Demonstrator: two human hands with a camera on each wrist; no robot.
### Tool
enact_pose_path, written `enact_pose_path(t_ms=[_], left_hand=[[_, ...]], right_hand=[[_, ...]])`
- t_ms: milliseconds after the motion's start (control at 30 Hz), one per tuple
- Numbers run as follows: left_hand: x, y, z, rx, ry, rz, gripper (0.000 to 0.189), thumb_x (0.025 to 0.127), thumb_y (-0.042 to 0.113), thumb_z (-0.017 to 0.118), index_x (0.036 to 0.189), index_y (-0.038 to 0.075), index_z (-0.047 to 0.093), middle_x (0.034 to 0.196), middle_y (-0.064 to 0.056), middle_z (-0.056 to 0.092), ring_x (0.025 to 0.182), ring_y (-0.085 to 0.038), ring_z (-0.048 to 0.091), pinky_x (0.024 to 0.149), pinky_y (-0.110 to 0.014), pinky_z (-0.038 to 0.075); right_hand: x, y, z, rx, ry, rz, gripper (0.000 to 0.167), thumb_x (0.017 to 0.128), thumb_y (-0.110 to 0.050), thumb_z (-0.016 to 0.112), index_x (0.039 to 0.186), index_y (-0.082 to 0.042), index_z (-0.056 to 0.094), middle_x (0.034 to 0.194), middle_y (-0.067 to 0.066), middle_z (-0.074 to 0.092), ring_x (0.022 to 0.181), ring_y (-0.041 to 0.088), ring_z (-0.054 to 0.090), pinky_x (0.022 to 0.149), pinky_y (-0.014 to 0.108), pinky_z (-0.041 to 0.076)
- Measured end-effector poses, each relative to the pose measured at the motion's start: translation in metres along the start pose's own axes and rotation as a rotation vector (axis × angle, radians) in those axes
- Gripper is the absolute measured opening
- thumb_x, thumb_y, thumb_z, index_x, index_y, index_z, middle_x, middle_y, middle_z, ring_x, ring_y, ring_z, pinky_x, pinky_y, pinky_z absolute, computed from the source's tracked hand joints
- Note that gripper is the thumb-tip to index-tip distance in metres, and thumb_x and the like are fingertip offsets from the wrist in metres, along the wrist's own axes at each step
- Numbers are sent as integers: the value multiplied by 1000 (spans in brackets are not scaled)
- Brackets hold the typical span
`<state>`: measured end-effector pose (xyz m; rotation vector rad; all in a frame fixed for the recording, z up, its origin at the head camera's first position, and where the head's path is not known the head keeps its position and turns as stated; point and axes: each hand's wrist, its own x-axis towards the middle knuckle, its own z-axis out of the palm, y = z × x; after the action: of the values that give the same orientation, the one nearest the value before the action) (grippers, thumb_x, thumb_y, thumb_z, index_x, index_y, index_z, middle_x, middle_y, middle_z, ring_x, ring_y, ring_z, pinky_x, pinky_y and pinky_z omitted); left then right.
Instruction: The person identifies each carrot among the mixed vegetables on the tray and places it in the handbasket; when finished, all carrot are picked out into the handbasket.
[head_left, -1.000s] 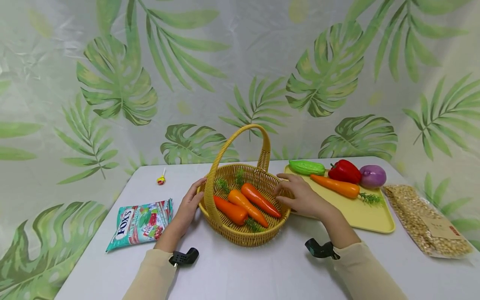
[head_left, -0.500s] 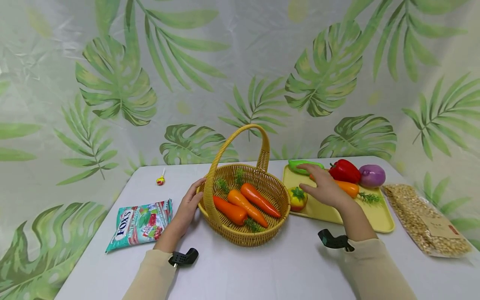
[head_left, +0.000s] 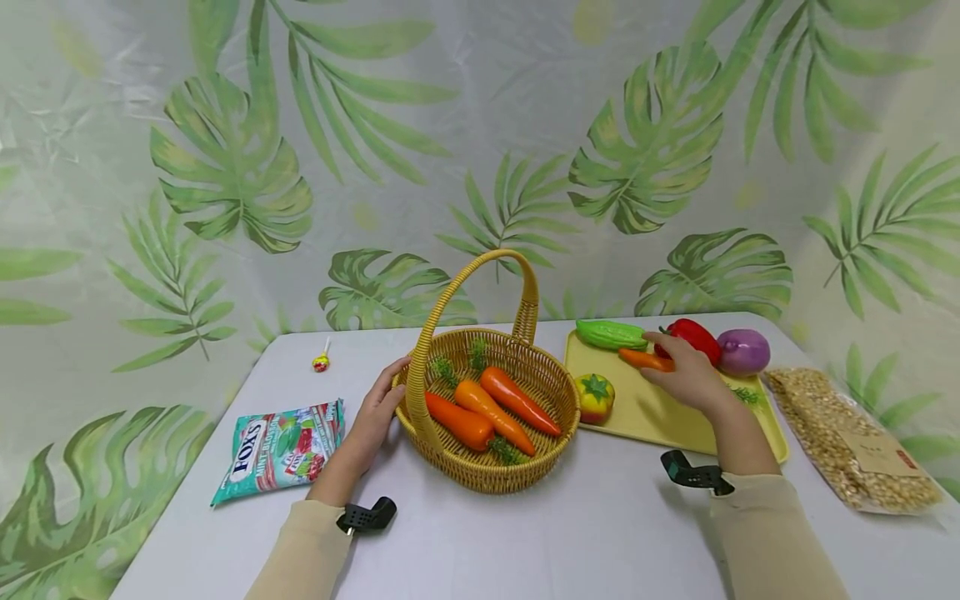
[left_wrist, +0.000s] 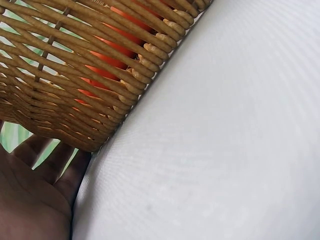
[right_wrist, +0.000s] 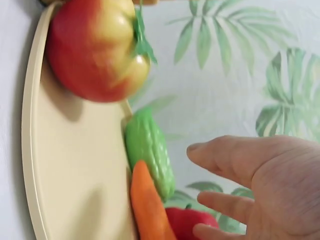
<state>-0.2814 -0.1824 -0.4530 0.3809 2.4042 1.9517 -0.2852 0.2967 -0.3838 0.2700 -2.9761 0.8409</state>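
My left hand [head_left: 373, 417] rests against the left side of a yellow wicker basket [head_left: 487, 478], its fingers extended along the weave in the left wrist view. Several orange-red carrots [head_left: 491, 412] with green tops lie inside. Over the yellow tray [head_left: 652, 421] hovers my right hand [head_left: 692, 377], fingers spread and holding nothing. Below it lies an orange carrot [head_left: 636, 359], partly covered by the hand in the head view. A red bell pepper [head_left: 701, 337] and a green bitter melon [head_left: 611, 334] sit near its fingers. A red-yellow tomato [right_wrist: 95, 50] is at the tray's left end.
A purple eggplant [head_left: 742, 351] sits at the tray's far right corner. Right of the tray lies a clear bag of grain-like pieces [head_left: 847, 442]. On the left are a Fox's candy bag [head_left: 277, 450] and a lollipop [head_left: 321, 362]. A leaf-patterned curtain [head_left: 480, 150] hangs behind.
My right hand has moved right from the basket's rim to above the carrot on the tray, uncovering the tomato. The left hand and basket have stayed in place.
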Motion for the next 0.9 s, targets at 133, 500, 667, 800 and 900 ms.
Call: enact_pose_path(t_ms=[133,500,667,800,900], left_hand=[[1,-1,0,11,-2,15,45,107,29,37,151,37,36,163,3,30,155,-24,18,125,-58,13],[0,1,0,14,7,1,45,107,28,37,151,35,37,164,3,29,156,-24,17,125,-57,11],[-1,1,0,10,5,3,45,107,28,37,151,35,36,164,2,29,156,-25,17,125,-57,13],[-1,1,0,5,2,3,45,107,28,37,152,34,36,164,1,28,156,-26,17,125,-57,14],[0,0,0,6,3,0,45,107,29,36,152,34,36,164,2,29,155,-25,18,125,-57,14]], right_hand=[[-2,11,-3,-6,7,29,61,98,-26,60,148,2,39,151,36,34,135,57,33,108,72,29],[-7,16,-8,-23,0,91,53,99,-29,58,141,1,49,142,35,47,125,57,42,103,71,36],[-9,18,-10,-38,-3,90,50,97,-28,60,136,3,53,138,35,50,121,55,45,102,69,38],[-9,18,-9,-29,-25,88,49,96,-25,61,136,3,54,137,35,52,118,53,47,100,68,39],[-8,19,-5,-38,-40,76,47,94,-19,62,136,2,55,136,34,53,115,51,49,99,66,41]])
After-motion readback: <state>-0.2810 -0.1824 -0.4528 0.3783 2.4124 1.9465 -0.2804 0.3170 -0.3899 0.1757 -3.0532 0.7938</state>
